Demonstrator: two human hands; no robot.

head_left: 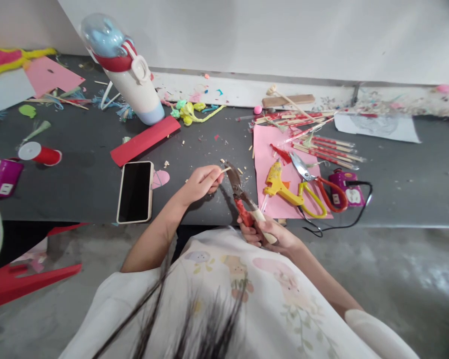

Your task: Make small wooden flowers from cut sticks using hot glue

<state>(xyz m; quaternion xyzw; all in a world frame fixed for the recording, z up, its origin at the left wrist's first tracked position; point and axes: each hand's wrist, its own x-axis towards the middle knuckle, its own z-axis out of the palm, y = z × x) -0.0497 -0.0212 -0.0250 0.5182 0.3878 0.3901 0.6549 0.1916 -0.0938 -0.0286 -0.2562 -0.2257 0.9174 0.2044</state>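
My left hand (202, 182) is closed in a pinch on a thin wooden stick (224, 170), holding it over the dark table mat (86, 179). My right hand (267, 233) grips the red and cream handles of cutting pliers (241, 195), whose metal jaws reach up to the stick's free end. Small wood chips (243, 172) lie on the mat around the jaws.
A phone (135, 191) lies left of my hands. On a pink sheet (264, 149) to the right are a yellow glue gun (279, 185), scissors (310, 187) and several sticks (322, 147). A water bottle (129, 75), red card strip (145, 140) and tape roll (39, 153) sit farther back.
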